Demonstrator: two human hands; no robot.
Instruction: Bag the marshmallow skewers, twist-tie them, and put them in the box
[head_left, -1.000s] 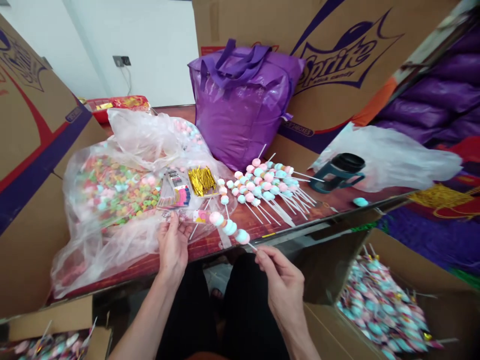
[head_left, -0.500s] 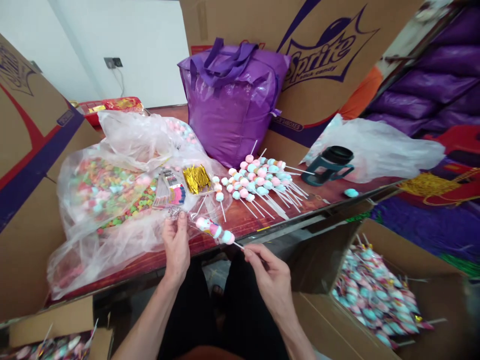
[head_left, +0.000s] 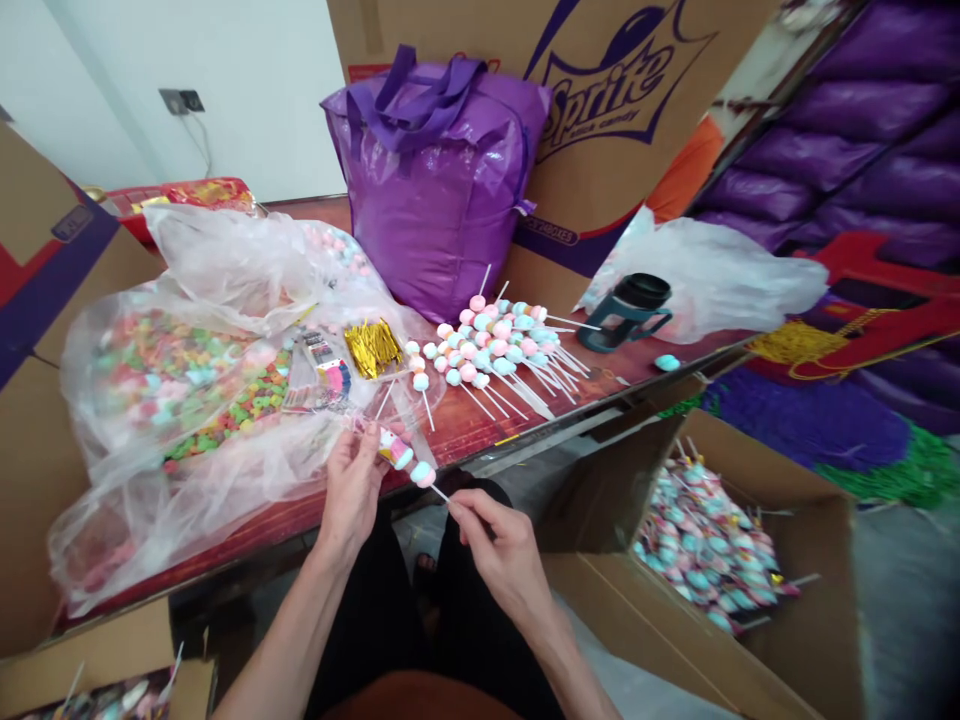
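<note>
A marshmallow stick (head_left: 422,474) in pink, white and pale blue slants between my hands, over the table's front edge. My right hand (head_left: 495,540) is closed, pinching the white stick's lower end. The fingers of my left hand (head_left: 352,485) close at the upper end, on a clear printed wrapper (head_left: 390,446) that is around the upper marshmallows. The lower marshmallows show past its mouth. Beyond my left hand lie a stack of printed wrappers (head_left: 324,372) and a pile of gold twist ties (head_left: 373,348). A heap of marshmallow sticks (head_left: 495,345) lies further right.
Clear bags of colourful candy (head_left: 195,370) cover the table's left. A purple bag (head_left: 435,200) stands at the back, a dark mug (head_left: 626,312) to the right. Below right, a cardboard box (head_left: 817,560) holds wrapped sticks; another box (head_left: 97,640) sits lower left.
My right hand has moved left toward my left hand, and the upper marshmallows have come up to the left fingers. A gap now shows between the lower marshmallows. The view has shifted right.
</note>
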